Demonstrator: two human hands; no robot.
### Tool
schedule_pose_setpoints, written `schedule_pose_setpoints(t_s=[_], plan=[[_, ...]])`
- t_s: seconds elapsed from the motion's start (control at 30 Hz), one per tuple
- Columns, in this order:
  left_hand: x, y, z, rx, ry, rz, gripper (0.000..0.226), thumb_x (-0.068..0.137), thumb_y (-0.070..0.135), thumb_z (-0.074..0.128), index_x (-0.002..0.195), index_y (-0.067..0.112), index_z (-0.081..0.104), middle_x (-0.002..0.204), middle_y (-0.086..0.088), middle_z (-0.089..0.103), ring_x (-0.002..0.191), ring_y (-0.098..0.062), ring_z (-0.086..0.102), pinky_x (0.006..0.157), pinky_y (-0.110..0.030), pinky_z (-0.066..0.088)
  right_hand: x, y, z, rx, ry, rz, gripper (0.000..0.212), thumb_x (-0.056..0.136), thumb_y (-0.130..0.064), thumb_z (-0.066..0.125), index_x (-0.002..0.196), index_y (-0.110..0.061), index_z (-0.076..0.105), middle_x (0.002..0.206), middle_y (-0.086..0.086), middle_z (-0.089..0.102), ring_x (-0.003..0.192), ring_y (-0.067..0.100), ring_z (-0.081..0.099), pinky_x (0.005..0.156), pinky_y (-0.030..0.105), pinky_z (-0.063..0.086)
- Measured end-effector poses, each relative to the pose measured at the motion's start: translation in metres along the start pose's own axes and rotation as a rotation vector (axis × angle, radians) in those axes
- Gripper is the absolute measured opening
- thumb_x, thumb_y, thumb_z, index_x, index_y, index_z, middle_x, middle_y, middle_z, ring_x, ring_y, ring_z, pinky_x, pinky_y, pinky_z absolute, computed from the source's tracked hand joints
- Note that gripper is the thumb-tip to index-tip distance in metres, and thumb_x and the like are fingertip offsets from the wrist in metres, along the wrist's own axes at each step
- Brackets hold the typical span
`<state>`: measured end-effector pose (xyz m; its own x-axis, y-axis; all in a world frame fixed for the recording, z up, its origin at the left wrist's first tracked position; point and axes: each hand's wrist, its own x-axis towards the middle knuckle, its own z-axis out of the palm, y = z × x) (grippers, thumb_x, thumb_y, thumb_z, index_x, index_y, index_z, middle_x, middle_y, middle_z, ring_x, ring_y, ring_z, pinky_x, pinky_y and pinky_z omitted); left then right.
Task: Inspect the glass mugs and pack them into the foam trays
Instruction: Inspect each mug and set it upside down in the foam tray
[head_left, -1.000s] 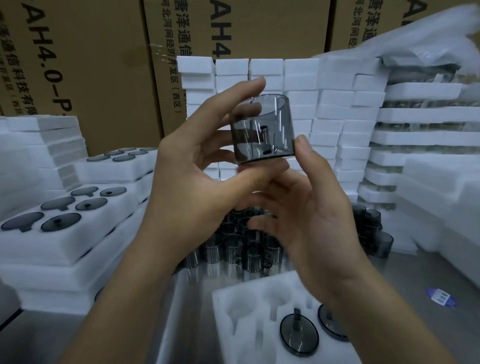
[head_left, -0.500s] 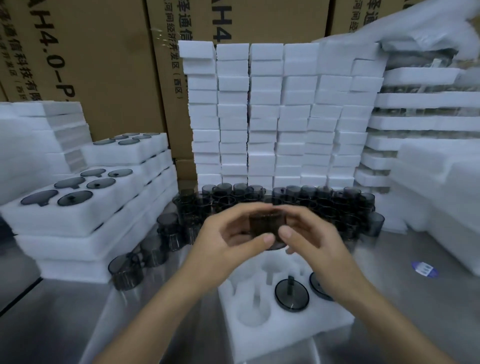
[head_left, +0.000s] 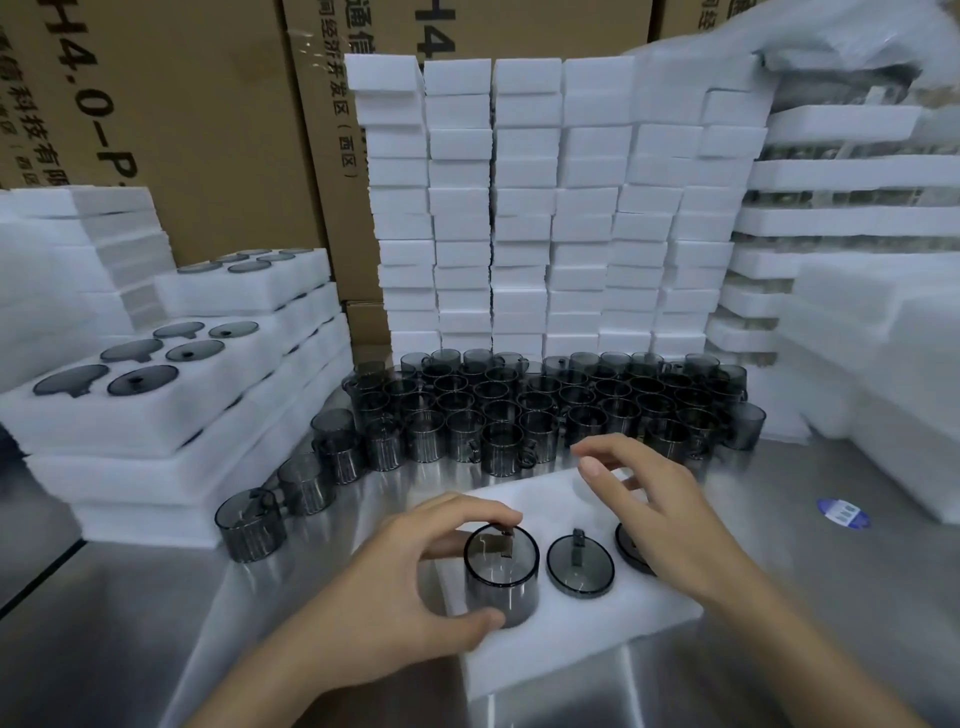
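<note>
The left hand (head_left: 410, 587) curls round a smoky glass mug (head_left: 501, 577) — thumb on the near wall, fingertips over the far rim — and the mug stands upright with its base in a cavity of the white foam tray (head_left: 571, 644), most of its wall above the foam. Just right of those fingers a second mug (head_left: 580, 565) sits sunk flush in the tray, and a third mug (head_left: 629, 545) lies under the palm of the right hand (head_left: 660, 514), mostly hidden. The right hand holds nothing: its fingers are loosely spread over the far part of the tray, though through the blur I cannot tell whether they touch the foam. Beyond the right fingertips a crowd of loose mugs (head_left: 545, 410) (upright, packed close together) stands on the steel table (head_left: 831, 597). Well left of the left knuckles rise stacks of filled trays (head_left: 171, 415) — and a blue sticker (head_left: 841, 513) lies on the table to the right of the right hand.
</note>
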<state>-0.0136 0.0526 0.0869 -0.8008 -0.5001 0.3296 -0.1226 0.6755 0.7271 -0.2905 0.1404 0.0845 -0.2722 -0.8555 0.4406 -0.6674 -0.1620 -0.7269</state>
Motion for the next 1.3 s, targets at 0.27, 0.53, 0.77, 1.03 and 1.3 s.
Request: schedule_pose_setpoints(t_s=[0.27,0.53,0.77,1.03,1.3], plan=[[0.001,0.001,0.004,0.199,-0.033,-0.006,0.062,0.089,0.047,0.082,0.143,0.052,0.054,0.146,0.028,0.055,0.144,-0.001,0.047,0.117,-0.024,0.038,0.002,0.006,0.001,-0.013,0.021,-0.002,0.035,0.094,-0.071,0.048,0.111,-0.048,0.069,0.115,-0.028,0.070,0.113,-0.001,0.063,0.087,0.031,0.049],[-0.006,0.000,0.010,0.157,0.081,-0.066,0.051,0.092,0.063,0.074,0.140,0.057,0.057,0.146,0.029,0.057,0.145,-0.002,0.047,0.121,-0.041,0.038,0.003,0.012,0.003,-0.015,0.035,0.003,0.016,0.104,-0.057,0.056,0.108,-0.049,0.069,0.111,-0.029,0.071,0.107,-0.004,0.063,0.079,0.027,0.045],[-0.013,-0.002,0.015,0.319,0.074,-0.042,0.055,0.089,0.067,0.072,0.141,0.062,0.053,0.147,0.035,0.052,0.146,0.006,0.041,0.116,-0.027,0.031,0.005,0.021,0.008,-0.127,0.023,-0.039,0.022,0.101,-0.061,0.052,0.105,-0.047,0.068,0.110,-0.028,0.068,0.112,-0.003,0.062,0.084,0.023,0.045],[0.007,0.012,0.002,0.380,-0.037,-0.113,0.062,0.096,0.090,0.028,0.155,0.072,0.020,0.156,0.056,0.019,0.151,0.023,0.011,0.126,-0.038,0.016,0.006,0.020,0.008,-0.133,0.027,-0.022,0.016,0.101,-0.053,0.057,0.104,-0.044,0.069,0.106,-0.025,0.068,0.109,-0.004,0.061,0.085,0.016,0.042],[0.007,0.006,0.038,0.617,-0.228,-0.154,0.061,0.105,0.077,0.009,0.161,0.062,-0.011,0.161,0.050,-0.021,0.149,0.014,-0.034,0.130,-0.035,-0.014,0.006,0.020,0.009,-0.158,0.017,0.000,0.018,0.100,-0.054,0.056,0.107,-0.042,0.069,0.106,-0.022,0.067,0.109,-0.005,0.059,0.086,0.014,0.041]])
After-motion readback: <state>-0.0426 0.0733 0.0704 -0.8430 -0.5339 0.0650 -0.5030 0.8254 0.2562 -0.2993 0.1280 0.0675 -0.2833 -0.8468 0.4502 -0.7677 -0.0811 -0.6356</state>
